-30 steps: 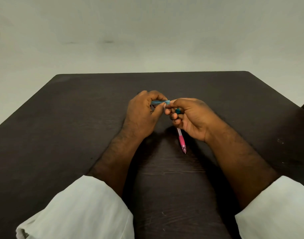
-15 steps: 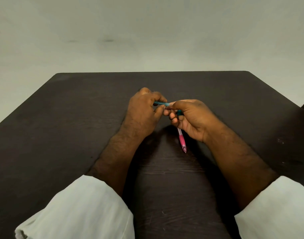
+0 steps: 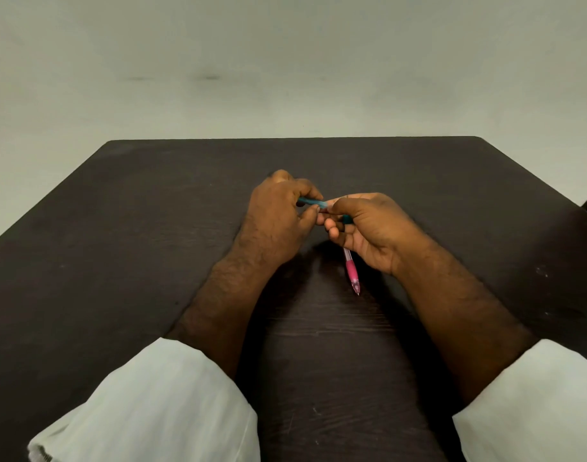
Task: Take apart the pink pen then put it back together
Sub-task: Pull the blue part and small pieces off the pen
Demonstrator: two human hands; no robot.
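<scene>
2 hands are working over 1 table (image 3: 119, 261): left hand (image 3: 279, 225) pinching 1 teal piece (image 3: 313, 203), right hand (image 3: 368, 231) gripping 1 pink pen (image 3: 351, 270).

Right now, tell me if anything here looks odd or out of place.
One thing stands out: both hands, left hand and right hand, are pinching a slim blue piece, while the pink pen sticks out beneath the right hand, seemingly tucked there. Nothing looks spilled or broken on the dark table.
</scene>
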